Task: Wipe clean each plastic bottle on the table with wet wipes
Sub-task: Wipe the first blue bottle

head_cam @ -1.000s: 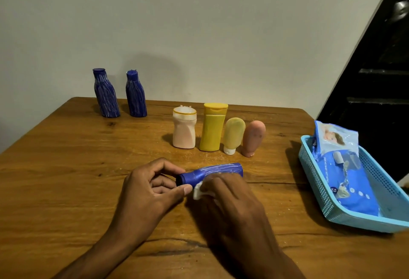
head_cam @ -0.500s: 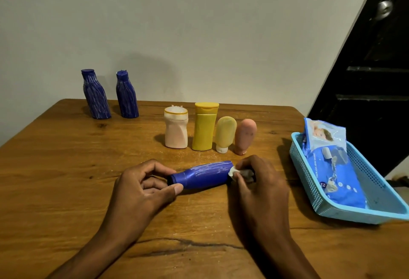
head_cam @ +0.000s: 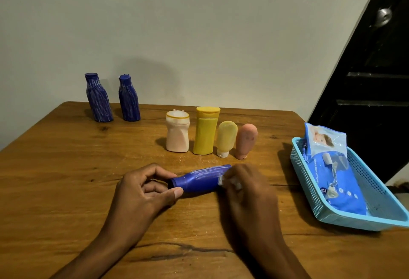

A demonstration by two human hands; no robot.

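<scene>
Left grip (head_cam: 146, 188) pinches the cap end of the blue bottle (head_cam: 199, 179), thumb and index curled round it. Bottle lies on its side on the surface (head_cam: 55, 179), base toward 2 o'clock. Right grip (head_cam: 245, 188), blurred, clamps a white wet wipe (head_cam: 222, 180) against the bottle's base half. We see four bottles (head_cam: 210, 133) standing at 12 o'clock, two streaked blue bottles (head_cam: 112, 98) at 10 o'clock, wipes pack (head_cam: 332, 168) in a basket (head_cam: 376, 221) at 3 o'clock.
</scene>
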